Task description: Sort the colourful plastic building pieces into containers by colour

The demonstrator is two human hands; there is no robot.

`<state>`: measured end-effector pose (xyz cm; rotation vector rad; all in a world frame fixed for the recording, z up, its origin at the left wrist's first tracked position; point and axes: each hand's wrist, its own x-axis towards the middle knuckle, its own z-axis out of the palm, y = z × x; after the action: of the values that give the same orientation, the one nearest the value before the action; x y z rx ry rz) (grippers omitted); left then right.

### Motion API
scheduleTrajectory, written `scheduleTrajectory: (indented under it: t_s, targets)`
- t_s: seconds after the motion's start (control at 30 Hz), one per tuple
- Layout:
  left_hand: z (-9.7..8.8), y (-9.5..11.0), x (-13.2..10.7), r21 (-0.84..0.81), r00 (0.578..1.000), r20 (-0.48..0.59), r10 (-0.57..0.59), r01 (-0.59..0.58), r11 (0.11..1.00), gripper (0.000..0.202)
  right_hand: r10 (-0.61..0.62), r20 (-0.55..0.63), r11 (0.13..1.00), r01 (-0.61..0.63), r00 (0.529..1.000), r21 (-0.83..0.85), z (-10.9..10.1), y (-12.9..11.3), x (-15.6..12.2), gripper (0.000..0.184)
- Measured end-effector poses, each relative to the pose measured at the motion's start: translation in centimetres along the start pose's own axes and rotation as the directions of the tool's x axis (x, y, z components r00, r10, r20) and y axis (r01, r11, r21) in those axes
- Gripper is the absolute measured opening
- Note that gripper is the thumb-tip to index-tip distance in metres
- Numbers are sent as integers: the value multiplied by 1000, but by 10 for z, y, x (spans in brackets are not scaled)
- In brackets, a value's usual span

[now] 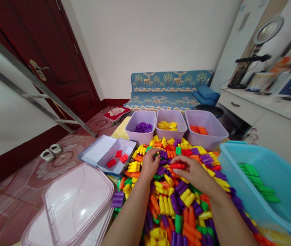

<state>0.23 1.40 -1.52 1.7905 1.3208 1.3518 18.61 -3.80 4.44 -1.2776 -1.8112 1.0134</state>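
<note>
A big heap of plastic tube-shaped building blocks in yellow, purple, orange, green and red spreads over the table in front of me. My right hand is closed on a red building block, pinched between thumb and fingers above the heap. Beside it, my left hand reaches into the far part of the pile with fingers curled. What those fingers hold, if anything, is hidden. Purple blocks lie between the two hands.
Behind the heap stand lilac bins with purple blocks, yellow blocks and orange blocks. A blue tub at right holds green blocks. At left, a small tray contains several red blocks, near stacked lids and a ladder.
</note>
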Motion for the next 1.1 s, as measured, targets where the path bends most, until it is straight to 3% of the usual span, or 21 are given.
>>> scheduleTrajectory:
  t_s: [0.07,0.17,0.3,0.4,0.47,0.53,0.67,0.9,1.1]
  targets:
    - [1,-2,0,-1,1000,-1,-2,2,1000,31,1,-149,997,-12,989,-74,-9,4,9,20]
    - [2,-3,0,-1,1000,-3,-6,6,1000,31,-70,-375,927,-79,924,-366,-28,20,24,16]
    - [2,-3,0,2,1000,-10,-2,2,1000,29,66,-232,819,-185,970,-543,-42,41,36,9]
    - [2,-2,0,1,1000,-9,1,-1,1000,29,91,-153,815,-162,984,-556,-34,43,35,6]
    - [1,-1,0,-1,1000,-10,2,-2,1000,28,88,-114,887,-130,990,-443,-25,37,32,7]
    - [1,1,0,-8,1000,-8,1,-1,1000,27,122,-35,970,-126,992,-209,-15,27,26,12]
    - [-1,9,-1,-80,999,22,27,-25,996,22,118,79,972,-131,990,197,3,11,17,24]
    - [-6,23,-6,-164,990,138,42,-19,986,31,76,-56,930,-51,996,363,20,13,16,28]
    - [0,15,-6,-224,997,80,20,-2,975,25,199,-125,842,-104,972,530,24,15,16,38]
